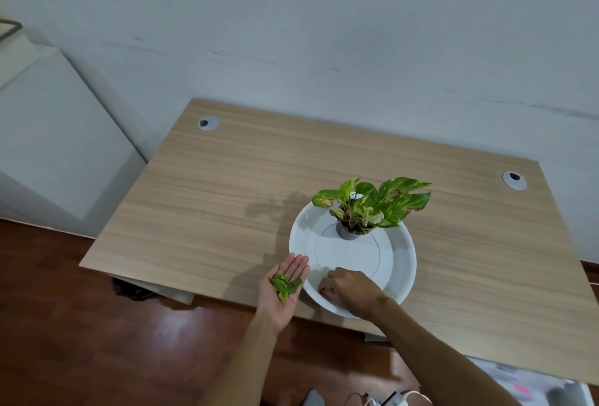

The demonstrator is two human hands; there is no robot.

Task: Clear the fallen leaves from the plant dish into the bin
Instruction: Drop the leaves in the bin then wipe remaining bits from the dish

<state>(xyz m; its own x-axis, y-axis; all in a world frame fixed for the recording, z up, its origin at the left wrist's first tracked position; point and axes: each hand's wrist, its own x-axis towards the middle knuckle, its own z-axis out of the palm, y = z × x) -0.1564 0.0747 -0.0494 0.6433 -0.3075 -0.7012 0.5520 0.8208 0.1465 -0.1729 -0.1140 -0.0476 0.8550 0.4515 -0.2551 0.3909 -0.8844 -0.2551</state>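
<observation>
your left hand (pixel 287 285) lay open, palm up, cradling the leaves (pixel 285 285) just beside the dish (pixel 405 263); your right hand (pixel 348 289) curled, knuckles up, inside its near rim, grip unclear.

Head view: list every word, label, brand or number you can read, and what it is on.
None can be read. The white dish, the plant pot, the desk and the wall carry no print. The clutter by the desk's near right corner is too blurred to tell.
</observation>
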